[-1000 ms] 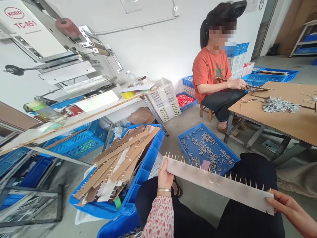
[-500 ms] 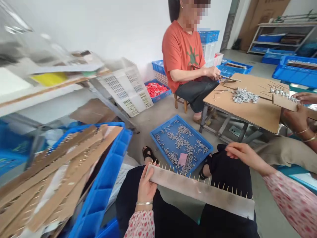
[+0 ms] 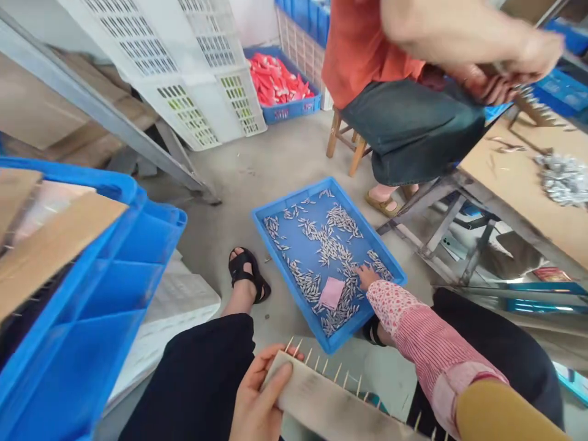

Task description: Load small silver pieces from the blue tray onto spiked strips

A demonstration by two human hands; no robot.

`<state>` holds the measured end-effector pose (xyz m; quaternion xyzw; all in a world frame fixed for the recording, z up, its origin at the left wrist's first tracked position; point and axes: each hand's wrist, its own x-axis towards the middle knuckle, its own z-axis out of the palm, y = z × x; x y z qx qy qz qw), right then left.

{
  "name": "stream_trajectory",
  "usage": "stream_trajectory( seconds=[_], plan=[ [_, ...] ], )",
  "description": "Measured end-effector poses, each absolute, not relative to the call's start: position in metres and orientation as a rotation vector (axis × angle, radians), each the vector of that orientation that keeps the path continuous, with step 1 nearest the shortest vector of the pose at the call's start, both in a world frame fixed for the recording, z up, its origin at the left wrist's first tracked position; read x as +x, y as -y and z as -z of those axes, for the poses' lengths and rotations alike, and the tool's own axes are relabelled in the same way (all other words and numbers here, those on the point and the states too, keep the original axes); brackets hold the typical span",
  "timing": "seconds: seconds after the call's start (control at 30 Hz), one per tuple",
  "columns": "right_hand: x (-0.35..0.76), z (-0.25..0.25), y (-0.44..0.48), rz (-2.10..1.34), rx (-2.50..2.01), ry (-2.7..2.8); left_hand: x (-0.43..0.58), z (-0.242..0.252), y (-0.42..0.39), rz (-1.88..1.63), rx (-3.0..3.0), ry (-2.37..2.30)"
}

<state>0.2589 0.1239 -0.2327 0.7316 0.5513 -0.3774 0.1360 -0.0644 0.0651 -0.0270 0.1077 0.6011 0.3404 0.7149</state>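
Observation:
My left hand (image 3: pixel 261 392) grips the end of a long cardboard strip (image 3: pixel 321 392), thumb on its face and fingers behind. Thin pointed wooden sticks (image 3: pixel 337 372) stand in a row along the strip's upper edge. My right hand (image 3: pixel 366 277) is down in a shallow blue tray (image 3: pixel 294 300) on the floor, its fingers stretched out at the small silver spindle-shaped pieces (image 3: pixel 331 242). Whether the fingertips touch a piece is too small to tell. A pink square (image 3: pixel 331 293) lies among the pieces, left of my right hand.
At left, a blue crate (image 3: pixel 133 263) holds more cardboard strips (image 3: pixel 59 239). White perforated crates (image 3: pixel 184 73) and a blue bin of red pieces (image 3: pixel 280 82) stand behind. A co-worker in a red shirt (image 3: pixel 353 55) sits by a low table (image 3: pixel 519 184) bearing a silver pile (image 3: pixel 567 177).
My right hand has moved from above my right knee down and left into the tray. The view has tilted downward. My left hand still holds the strip.

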Motion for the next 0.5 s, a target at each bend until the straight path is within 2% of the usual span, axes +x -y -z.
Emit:
stream_trajectory(
  seconds=[0.2,0.5],
  plan=[
    [0.215,0.292,-0.083,1.131,2.102,-1.568,-0.060,0.018,-0.080,-0.692,0.176,-1.454],
    [0.209,0.295,-0.062,1.709,2.221,-1.336,-0.057,0.018,-0.069,-0.733,0.204,-1.356]
  ],
)
